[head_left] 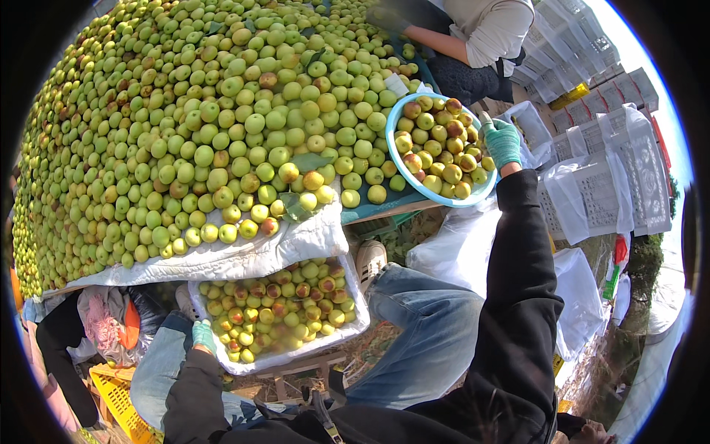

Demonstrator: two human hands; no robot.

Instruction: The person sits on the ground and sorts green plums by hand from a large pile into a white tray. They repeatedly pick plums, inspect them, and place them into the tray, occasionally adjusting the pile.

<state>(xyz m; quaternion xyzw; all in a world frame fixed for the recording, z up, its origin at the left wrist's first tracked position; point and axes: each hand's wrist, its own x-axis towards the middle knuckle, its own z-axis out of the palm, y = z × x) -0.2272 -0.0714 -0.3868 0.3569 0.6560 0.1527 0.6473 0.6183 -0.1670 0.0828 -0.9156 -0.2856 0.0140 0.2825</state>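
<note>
My right hand (503,142), in a mint-green knitted glove, grips the right rim of a light blue basin (393,137) at the end of my stretched arm. Round yellow-green fruit (441,133) with red-brown patches partly fills the basin, which stands at the pile's right edge. Low between my knees is a crate (360,324) with a white lining, holding more such blushed fruit (277,309). My left hand (203,335), gloved alike, rests closed at that crate's left edge; its fingertips are partly hidden. Just beyond lies a huge pile of mostly green fruit (214,126).
White padded cloth (237,255) edges the pile. Across from me sits another person (473,37), one arm over the fruit. Lined pale crates (614,177) are stacked at the right, beside white plastic sheeting (458,248). A yellow crate (122,399) stands lower left, near another person's dark-clad leg (59,348).
</note>
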